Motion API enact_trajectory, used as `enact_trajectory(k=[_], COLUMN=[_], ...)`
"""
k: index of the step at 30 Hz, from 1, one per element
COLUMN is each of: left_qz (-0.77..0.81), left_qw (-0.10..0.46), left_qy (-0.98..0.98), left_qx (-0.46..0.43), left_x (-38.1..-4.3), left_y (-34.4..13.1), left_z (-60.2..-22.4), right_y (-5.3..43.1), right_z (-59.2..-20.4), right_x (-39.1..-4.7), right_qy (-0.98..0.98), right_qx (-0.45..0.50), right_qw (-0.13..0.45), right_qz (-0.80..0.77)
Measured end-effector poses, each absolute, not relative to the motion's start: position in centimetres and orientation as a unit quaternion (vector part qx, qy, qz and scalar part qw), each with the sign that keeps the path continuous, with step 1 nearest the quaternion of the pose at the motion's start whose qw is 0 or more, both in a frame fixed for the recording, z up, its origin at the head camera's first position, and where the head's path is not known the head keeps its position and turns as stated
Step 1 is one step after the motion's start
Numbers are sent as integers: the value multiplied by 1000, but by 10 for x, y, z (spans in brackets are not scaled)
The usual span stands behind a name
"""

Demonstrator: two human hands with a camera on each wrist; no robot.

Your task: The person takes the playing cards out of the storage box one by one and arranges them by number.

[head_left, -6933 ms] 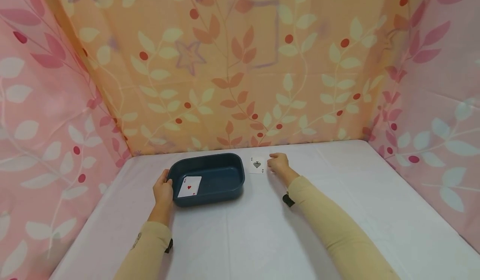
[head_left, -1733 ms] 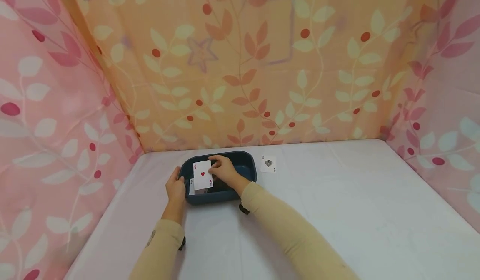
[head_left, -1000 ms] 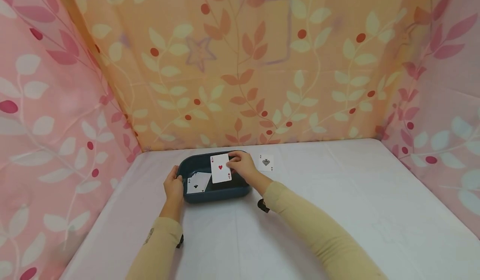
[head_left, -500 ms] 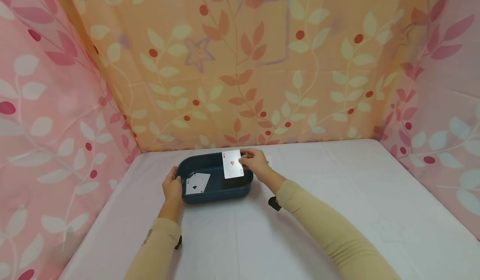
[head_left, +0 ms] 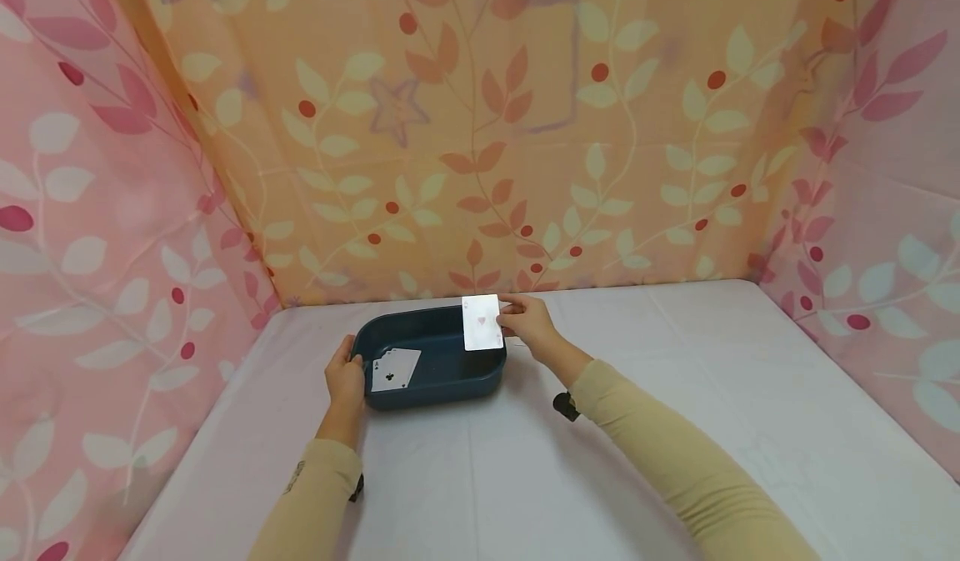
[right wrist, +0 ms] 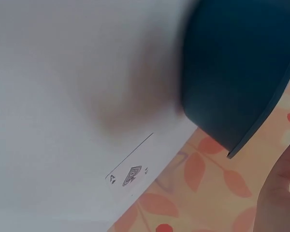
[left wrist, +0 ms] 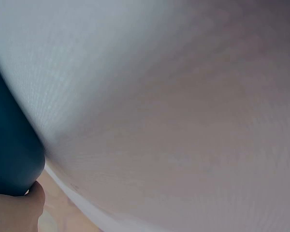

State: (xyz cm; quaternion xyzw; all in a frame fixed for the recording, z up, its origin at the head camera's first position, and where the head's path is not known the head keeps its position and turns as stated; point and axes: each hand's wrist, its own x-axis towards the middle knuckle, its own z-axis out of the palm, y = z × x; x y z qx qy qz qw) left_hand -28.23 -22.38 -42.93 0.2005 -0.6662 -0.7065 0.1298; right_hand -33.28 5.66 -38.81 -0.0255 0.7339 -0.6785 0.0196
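Observation:
A dark blue rectangular tray stands near the back of the table. My left hand grips its left end, thumb over the rim. My right hand pinches the right edge of an ace of hearts playing card, which is held up over the tray's right end, glare washing out its face. Inside the tray at the left lie overlapping cards, an ace of clubs on top. The ace of spades lies on the table, seen in the right wrist view; my right hand covers it in the head view.
A white cloth covers the table. Behind it hangs an orange leaf-patterned curtain, with pink patterned curtains along both sides.
Since 1.7 s ago my right hand has carried the ace of hearts from the tray's left part to its right end, uncovering the ace of clubs. My left hand keeps its grip on the tray.

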Motion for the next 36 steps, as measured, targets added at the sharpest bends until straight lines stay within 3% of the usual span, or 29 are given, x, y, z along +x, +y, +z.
enact_trajectory(k=[36], left_qz=[-709], left_qw=[144], left_qy=[-661], left_qx=[201], left_x=[-286], left_y=[-224], left_z=[-432], right_y=[111], right_z=[-386], right_x=[-333], right_qy=[754], right_qx=[17], right_qw=[5], right_qz=[-657])
